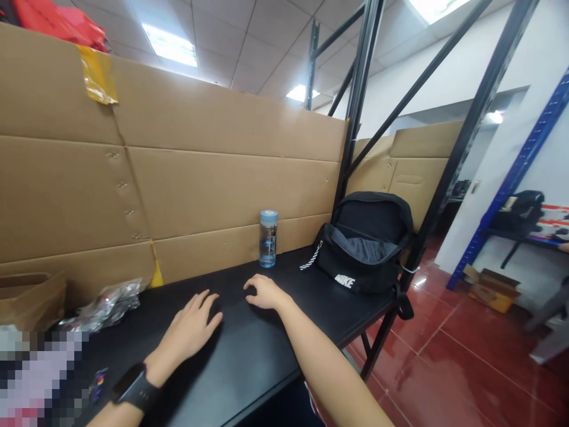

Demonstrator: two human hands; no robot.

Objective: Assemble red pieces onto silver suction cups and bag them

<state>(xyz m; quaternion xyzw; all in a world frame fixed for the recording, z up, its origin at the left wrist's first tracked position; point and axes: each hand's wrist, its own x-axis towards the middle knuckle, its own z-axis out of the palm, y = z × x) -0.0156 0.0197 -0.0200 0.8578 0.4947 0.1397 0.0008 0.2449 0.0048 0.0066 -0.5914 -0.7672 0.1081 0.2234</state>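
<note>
My left hand point(189, 326), with a dark watch on its wrist, hovers over or rests on the black tabletop point(240, 367), fingers apart and holding nothing. To its right my right hand point(263, 292) is held with its fingers curved and a gap between thumb and forefinger; nothing shows in it. Just beyond the right hand a clear bottle with a blue lid point(268, 240) stands upright against the cardboard. At the table's right end sits a black backpack point(364, 249), its top unzipped and gaping, with a white logo on its front. Neither hand touches the bottle or the backpack.
A cardboard wall point(222, 190) runs along the table's back. Crumpled clear plastic packaging point(109, 305) and a cardboard box point(33, 296) lie at the left. Black metal rack posts point(351, 124) rise beside the backpack. Red floor tiles point(444, 356) and a small carton point(493, 290) are at the right.
</note>
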